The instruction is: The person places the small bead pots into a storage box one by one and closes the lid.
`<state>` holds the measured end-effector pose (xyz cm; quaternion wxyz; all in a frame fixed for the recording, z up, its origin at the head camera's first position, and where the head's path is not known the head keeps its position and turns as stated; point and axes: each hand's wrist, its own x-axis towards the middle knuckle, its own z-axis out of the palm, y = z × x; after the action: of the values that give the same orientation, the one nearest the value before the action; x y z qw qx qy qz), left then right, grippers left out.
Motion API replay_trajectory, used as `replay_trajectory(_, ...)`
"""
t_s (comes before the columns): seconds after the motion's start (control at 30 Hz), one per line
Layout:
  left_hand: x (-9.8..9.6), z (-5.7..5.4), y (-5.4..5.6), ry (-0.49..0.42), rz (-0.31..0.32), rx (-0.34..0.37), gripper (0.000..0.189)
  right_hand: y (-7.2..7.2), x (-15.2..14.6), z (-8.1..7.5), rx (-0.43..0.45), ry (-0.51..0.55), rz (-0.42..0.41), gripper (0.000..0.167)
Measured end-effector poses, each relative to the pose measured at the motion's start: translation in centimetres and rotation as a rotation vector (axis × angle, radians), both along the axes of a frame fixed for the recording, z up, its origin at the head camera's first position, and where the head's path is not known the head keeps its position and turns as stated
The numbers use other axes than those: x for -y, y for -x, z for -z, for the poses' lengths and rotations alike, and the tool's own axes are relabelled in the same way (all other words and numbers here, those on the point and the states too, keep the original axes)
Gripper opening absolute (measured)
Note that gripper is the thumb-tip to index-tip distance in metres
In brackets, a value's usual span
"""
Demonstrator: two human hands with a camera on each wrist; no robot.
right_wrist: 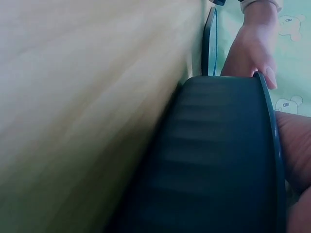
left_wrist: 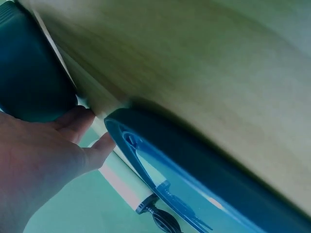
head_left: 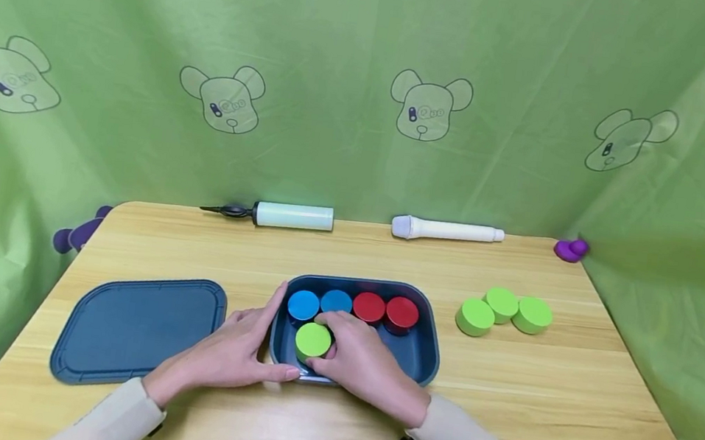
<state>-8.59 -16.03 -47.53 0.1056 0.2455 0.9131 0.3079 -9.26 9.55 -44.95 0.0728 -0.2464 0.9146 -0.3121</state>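
A dark blue rectangular box [head_left: 414, 358] stands on the table, with two blue round blocks [head_left: 303, 306] and two red round blocks [head_left: 402, 314] lined up along its far side. My right hand [head_left: 367, 363] reaches over the near rim and pinches a light green round block [head_left: 313, 341] between thumb and fingers, at the box's left part. Against the box's left end rests my left hand [head_left: 231, 353], index finger and thumb spread straight along the rim. The right wrist view shows mostly the box's outer side [right_wrist: 223, 145], and the green block is hidden there.
The dark blue lid [head_left: 141, 326] lies left of the box. Three more green blocks [head_left: 501, 305] sit to the right. Along the back edge are a hand pump [head_left: 293, 217], a white microphone [head_left: 451, 232] and a purple object [head_left: 571, 249], before a green curtain [head_left: 337, 136].
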Motion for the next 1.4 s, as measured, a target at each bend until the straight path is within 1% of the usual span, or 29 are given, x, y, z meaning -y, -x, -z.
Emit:
replay_trajectory(0.13,0.0,0.0,0.0,0.007,-0.007,0.008,0.129,0.2,0.5,0.0,-0.001,-0.012,-0.018,0.052)
replay_trajectory(0.3,0.1,0.0,0.0,0.003,-0.006,0.0,0.128,0.3,0.7,-0.1,0.065,0.025,-0.025,0.054)
replay_trajectory(0.47,0.1,0.0,0.1,-0.009,-0.004,-0.002,0.127,0.4,0.8,-0.1,0.113,0.058,-0.016,0.049)
replay_trajectory(0.7,0.1,0.0,0.1,-0.008,-0.007,0.004,0.128,0.4,1.0,0.1,0.128,0.09,0.001,0.042)
replay_trajectory(0.9,0.2,0.1,0.1,-0.009,-0.013,-0.008,0.128,0.4,1.1,0.3,0.155,0.11,0.016,0.043)
replay_trajectory(1.07,0.2,0.1,0.1,-0.011,-0.018,-0.014,0.129,0.2,0.9,-0.2,0.168,0.128,0.02,0.044)
replay_trajectory(1.27,0.2,-0.1,0.2,-0.015,-0.013,0.013,0.128,-0.2,0.3,-0.8,0.178,0.128,0.031,0.043)
replay_trajectory(1.4,-0.1,-0.1,0.1,-0.015,-0.005,0.026,0.126,-0.6,-0.5,-0.9,0.154,0.176,0.018,0.041)
